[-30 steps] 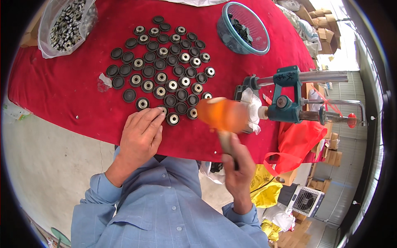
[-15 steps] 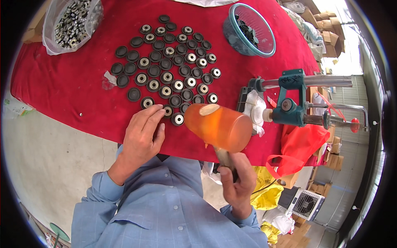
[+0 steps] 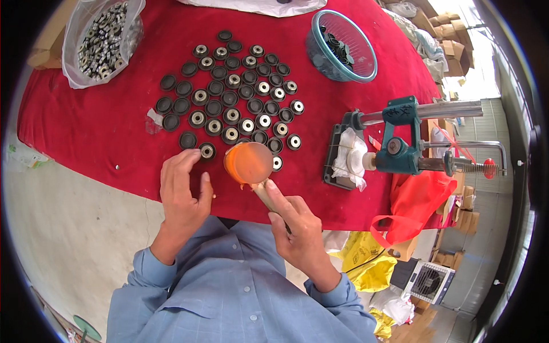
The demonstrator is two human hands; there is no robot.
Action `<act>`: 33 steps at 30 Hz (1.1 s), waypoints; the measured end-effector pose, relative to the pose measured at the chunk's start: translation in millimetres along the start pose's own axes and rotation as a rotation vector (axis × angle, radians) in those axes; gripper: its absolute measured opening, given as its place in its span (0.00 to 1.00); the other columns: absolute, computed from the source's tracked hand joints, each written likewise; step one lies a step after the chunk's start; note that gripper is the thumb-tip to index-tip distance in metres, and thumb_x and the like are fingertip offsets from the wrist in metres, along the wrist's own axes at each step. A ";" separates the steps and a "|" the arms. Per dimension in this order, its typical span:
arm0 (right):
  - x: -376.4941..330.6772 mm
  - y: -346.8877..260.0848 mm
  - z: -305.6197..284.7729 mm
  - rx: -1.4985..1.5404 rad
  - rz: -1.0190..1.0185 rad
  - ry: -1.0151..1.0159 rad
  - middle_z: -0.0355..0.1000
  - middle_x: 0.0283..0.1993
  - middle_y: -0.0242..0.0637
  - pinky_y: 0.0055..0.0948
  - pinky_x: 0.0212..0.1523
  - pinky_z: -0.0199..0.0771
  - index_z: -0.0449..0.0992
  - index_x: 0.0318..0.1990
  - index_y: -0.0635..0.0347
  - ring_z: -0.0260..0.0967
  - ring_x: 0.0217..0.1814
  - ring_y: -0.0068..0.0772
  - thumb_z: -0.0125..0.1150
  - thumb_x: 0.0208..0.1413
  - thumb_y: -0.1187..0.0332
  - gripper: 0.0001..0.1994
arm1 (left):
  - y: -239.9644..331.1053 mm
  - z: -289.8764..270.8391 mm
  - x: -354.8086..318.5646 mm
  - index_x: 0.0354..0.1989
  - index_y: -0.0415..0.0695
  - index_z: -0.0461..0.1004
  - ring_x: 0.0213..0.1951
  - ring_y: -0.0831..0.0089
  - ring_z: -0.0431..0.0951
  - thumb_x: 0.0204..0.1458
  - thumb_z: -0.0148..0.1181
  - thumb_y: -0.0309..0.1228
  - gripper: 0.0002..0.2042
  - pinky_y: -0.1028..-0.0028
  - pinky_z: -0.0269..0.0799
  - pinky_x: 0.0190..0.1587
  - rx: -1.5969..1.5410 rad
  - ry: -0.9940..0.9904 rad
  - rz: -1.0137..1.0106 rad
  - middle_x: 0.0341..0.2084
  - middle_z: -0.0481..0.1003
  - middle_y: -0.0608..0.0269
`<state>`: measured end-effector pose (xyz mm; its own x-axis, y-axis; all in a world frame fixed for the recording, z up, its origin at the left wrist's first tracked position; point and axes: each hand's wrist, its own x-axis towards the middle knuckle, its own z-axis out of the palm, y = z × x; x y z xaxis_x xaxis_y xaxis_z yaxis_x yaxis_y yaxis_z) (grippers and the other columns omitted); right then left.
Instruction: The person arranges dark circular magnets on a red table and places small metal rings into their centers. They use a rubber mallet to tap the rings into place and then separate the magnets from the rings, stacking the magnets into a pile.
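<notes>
Right hand (image 3: pixel 297 228) is wrapped around the wooden handle (image 3: pixel 264 194) of an orange mallet (image 3: pixel 249 162), thumb laid along the shaft, and the mallet's round head sits low over the near edge of the parts spread. Left hand (image 3: pixel 183 191) holds nothing, fingers loosely curled, its fingertips right at one black disc with a metal centre (image 3: pixel 207 151) on the red cloth (image 3: pixel 108 137) that covers the worktop. Beyond both hands lie rows of black round parts (image 3: pixel 231 94), some with shiny centres, some plain. Far left, a clear bag of small metal pieces (image 3: pixel 100 37). Far right of the rows, a teal mesh bowl (image 3: pixel 342 46) with dark parts inside. To the right of the mallet, a green hand press (image 3: pixel 400 140) stands at the worktop's edge, white rag (image 3: pixel 350 160) bundled against it
</notes>
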<state>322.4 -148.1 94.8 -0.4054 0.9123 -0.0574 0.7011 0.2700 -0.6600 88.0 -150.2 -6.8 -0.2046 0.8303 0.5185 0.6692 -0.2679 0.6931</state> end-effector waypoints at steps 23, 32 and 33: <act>36.8 -11.8 -7.0 0.097 -0.196 0.304 0.79 0.45 0.50 0.37 0.42 0.82 0.72 0.74 0.59 0.80 0.41 0.43 0.63 0.61 0.82 0.31 | 6.0 4.6 1.1 0.60 0.37 0.78 0.60 0.49 0.74 0.50 0.67 0.22 0.25 0.55 0.71 0.62 0.186 -0.186 0.012 0.61 0.75 0.51; 48.2 6.8 -7.2 0.114 -0.182 0.370 0.76 0.40 0.50 0.42 0.40 0.81 0.72 0.75 0.49 0.79 0.39 0.51 0.62 0.61 0.81 0.33 | 4.3 5.2 1.3 0.59 0.36 0.78 0.59 0.50 0.75 0.49 0.67 0.21 0.25 0.55 0.71 0.62 0.169 -0.179 0.018 0.60 0.76 0.51; 48.7 12.3 -6.1 0.101 -0.205 0.402 0.78 0.41 0.51 0.41 0.41 0.81 0.72 0.75 0.51 0.79 0.39 0.49 0.62 0.61 0.82 0.33 | 5.2 5.9 2.3 0.59 0.36 0.78 0.59 0.50 0.75 0.49 0.67 0.21 0.25 0.55 0.71 0.62 0.166 -0.181 0.021 0.60 0.76 0.51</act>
<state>314.8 -98.5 88.5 -0.2558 0.8954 0.3644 0.5612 0.4445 -0.6982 95.2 -146.8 -5.0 -0.0680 0.9033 0.4236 0.7835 -0.2145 0.5832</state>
